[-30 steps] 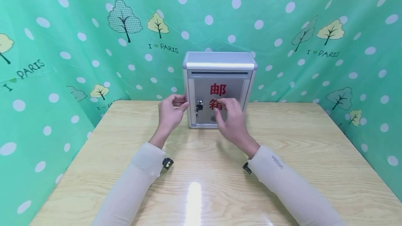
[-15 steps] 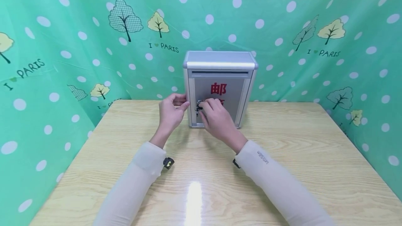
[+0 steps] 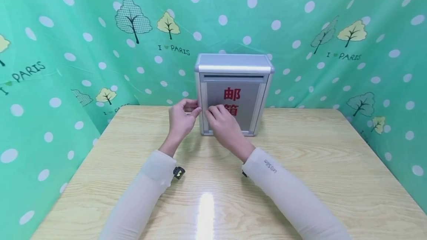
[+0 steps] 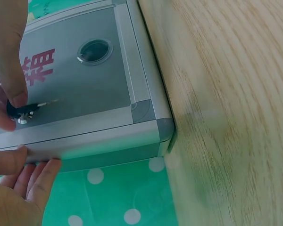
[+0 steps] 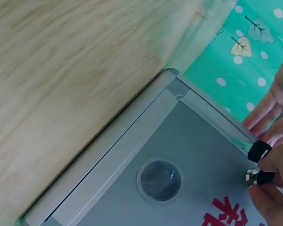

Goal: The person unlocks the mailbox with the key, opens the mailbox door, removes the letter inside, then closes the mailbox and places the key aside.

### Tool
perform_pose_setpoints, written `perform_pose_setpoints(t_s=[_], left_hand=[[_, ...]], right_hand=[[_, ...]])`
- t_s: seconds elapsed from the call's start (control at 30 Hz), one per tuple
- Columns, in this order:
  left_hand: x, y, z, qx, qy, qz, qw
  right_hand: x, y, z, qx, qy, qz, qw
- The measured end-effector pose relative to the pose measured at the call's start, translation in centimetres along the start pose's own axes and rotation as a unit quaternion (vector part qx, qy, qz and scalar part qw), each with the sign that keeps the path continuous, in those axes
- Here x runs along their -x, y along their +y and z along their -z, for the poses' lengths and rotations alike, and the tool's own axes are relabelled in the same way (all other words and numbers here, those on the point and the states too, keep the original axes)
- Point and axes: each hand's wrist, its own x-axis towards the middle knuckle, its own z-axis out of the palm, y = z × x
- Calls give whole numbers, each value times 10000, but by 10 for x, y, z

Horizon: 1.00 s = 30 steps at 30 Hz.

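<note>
A silver-grey metal mailbox [image 3: 233, 64] with red characters stands upright on the wooden table. My right hand [image 3: 224, 124] pinches a black-headed key [image 5: 265, 178] at the lock [image 5: 251, 177] near the left edge of the door. A second black-headed key [image 5: 259, 150] hangs beside it, its thin blade visible in the left wrist view. My left hand [image 3: 180, 121] touches the mailbox's left side, with the thumb [image 4: 20, 157] at the front edge and fairly straight fingers [image 4: 43, 181] along the side wall. In the head view the right fingers hide the lock and keys.
A mail slot [image 3: 233, 78] runs across the top of the mailbox front. Low on the door sits a round window [image 5: 160, 181]. Behind the wooden table [image 3: 300, 151] hangs a green dotted curtain [image 3: 287, 21] with printed trees, which also lines both sides.
My right hand has moved left from in front of the red characters to the lock and closed its fingers on a key. The left hand stays at the mailbox's side.
</note>
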Motion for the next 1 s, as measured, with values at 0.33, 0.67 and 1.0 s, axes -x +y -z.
perform_pose_setpoints(t_s=[0.33,0.67,1.0], left_hand=[[0,0,0,42,-2,-27,10000],[-1,1,0,107,-35,57,9999],[-2,-2,0,115,10,-29,9999]], right_hand=[[-3,-8,4,176,-10,-183,9997],[-11,-17,10,-791,-168,-1404,9868],[-13,-23,9,-1312,55,-1966,9717]])
